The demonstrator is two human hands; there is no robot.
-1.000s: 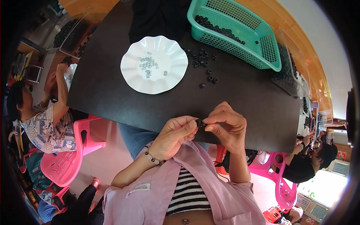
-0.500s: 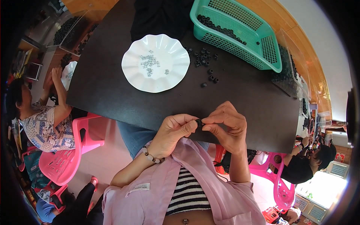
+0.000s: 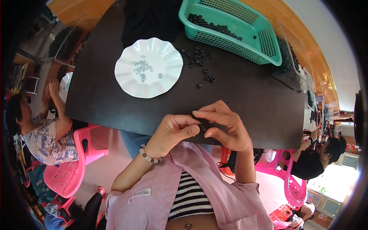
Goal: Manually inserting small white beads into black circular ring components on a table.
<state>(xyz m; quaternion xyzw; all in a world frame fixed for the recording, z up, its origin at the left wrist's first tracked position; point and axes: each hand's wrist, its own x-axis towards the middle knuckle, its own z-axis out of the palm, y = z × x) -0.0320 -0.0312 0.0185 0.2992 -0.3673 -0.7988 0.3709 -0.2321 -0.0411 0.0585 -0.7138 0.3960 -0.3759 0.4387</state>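
Between the thumb and fingers of my left hand (image 3: 173, 130) is a small black round part (image 3: 201, 127), pinched near the table's front edge. My right hand (image 3: 224, 126) is beside it, thumb and index finger spread apart, with nothing visible between them. Beyond my hands stands a white scalloped plate (image 3: 168, 74) holding many tiny clear pieces (image 3: 142, 69). Several loose black parts (image 3: 196, 57) like the held one, some with a hole in the top, lie to the plate's right. Fine detail of the held part is too small to make out.
A green plastic basket (image 3: 230, 44) with black parts inside stands at the back right. Black cloth (image 3: 151, 21) lies behind the plate. Clear bins (image 3: 289, 61) flank the dark table (image 3: 115, 107). People sit on pink chairs (image 3: 71, 170) at left and right.
My right thumb and index finger have come apart and moved off the black part. It stays in my left hand. The view has shifted slightly, so the table things appear farther left.
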